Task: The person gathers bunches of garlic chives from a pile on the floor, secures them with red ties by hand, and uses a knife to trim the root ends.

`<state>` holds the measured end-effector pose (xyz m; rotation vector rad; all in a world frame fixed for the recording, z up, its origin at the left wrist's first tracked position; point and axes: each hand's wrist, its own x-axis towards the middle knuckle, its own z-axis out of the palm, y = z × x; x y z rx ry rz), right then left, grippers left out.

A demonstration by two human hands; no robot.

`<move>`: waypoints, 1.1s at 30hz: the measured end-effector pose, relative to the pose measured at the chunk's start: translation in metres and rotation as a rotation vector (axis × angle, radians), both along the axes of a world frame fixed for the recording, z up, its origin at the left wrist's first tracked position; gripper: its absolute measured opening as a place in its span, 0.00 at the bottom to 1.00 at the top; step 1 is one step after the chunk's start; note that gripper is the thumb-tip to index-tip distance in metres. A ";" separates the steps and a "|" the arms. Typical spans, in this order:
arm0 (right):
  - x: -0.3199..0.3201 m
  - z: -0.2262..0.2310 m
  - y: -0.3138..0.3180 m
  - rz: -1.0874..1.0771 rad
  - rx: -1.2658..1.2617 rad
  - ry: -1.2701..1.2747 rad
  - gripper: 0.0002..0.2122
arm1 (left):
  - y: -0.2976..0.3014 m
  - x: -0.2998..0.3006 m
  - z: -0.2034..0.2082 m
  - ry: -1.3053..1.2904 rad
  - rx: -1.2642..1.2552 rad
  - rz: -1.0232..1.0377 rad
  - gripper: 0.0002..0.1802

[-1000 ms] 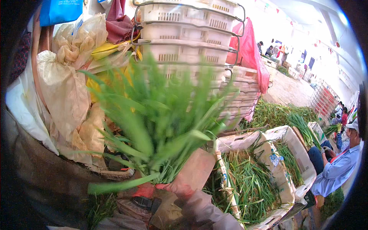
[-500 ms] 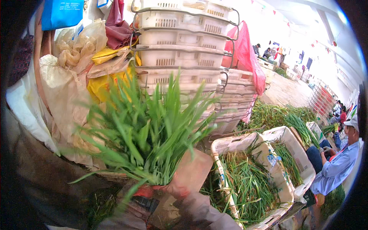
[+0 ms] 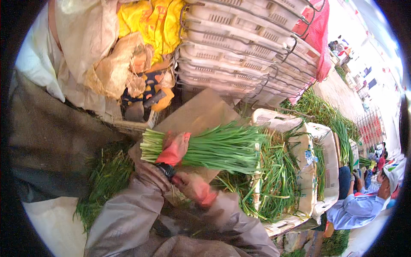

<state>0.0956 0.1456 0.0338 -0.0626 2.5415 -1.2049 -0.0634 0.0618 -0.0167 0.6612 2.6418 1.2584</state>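
Observation:
A thick bunch of garlic chives [image 3: 227,145] lies sideways over a brown board [image 3: 197,111], pale stem ends to the left and green leaves to the right. Around the stems, near their pale end, my left hand [image 3: 174,149] is closed in a reddish glove. A dark band circles that wrist. Just below it, my right hand [image 3: 198,188] is curled and partly blurred, with reddish covering near its wrist. Something small and dark shows at its fingers, but I cannot make it out. The leaf tips reach the near white crate [image 3: 257,188].
The white crates to the right hold loose green leaves. Stacked white crates [image 3: 231,51] with metal handles stand ahead, beside sacks and a yellow bag [image 3: 152,30]. Leaves are heaped at lower left [image 3: 109,184]. A person in a blue shirt [image 3: 357,210] sits at far right.
The bunch was upright with leaves pointing up; now it lies sideways, leaves to the right. Both hands have come clearly into sight. My view has tilted down and turned.

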 end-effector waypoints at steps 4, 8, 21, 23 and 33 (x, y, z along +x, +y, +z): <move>-0.040 0.079 0.009 0.088 0.266 0.352 0.16 | 0.012 0.014 0.025 0.079 -0.326 -0.009 0.12; -0.102 0.012 0.035 0.054 0.749 0.734 0.16 | 0.023 0.025 0.045 0.078 -0.543 0.004 0.10; -0.095 -0.003 0.056 0.210 0.279 0.957 0.08 | -0.036 0.034 0.036 0.507 -0.644 -0.240 0.45; -0.090 0.007 0.026 -0.386 -0.454 0.198 0.09 | -0.041 0.049 0.003 0.643 -0.748 -0.198 0.48; -0.079 0.011 0.007 -0.621 -0.665 0.084 0.09 | -0.026 0.040 0.039 0.206 -0.630 -0.331 0.28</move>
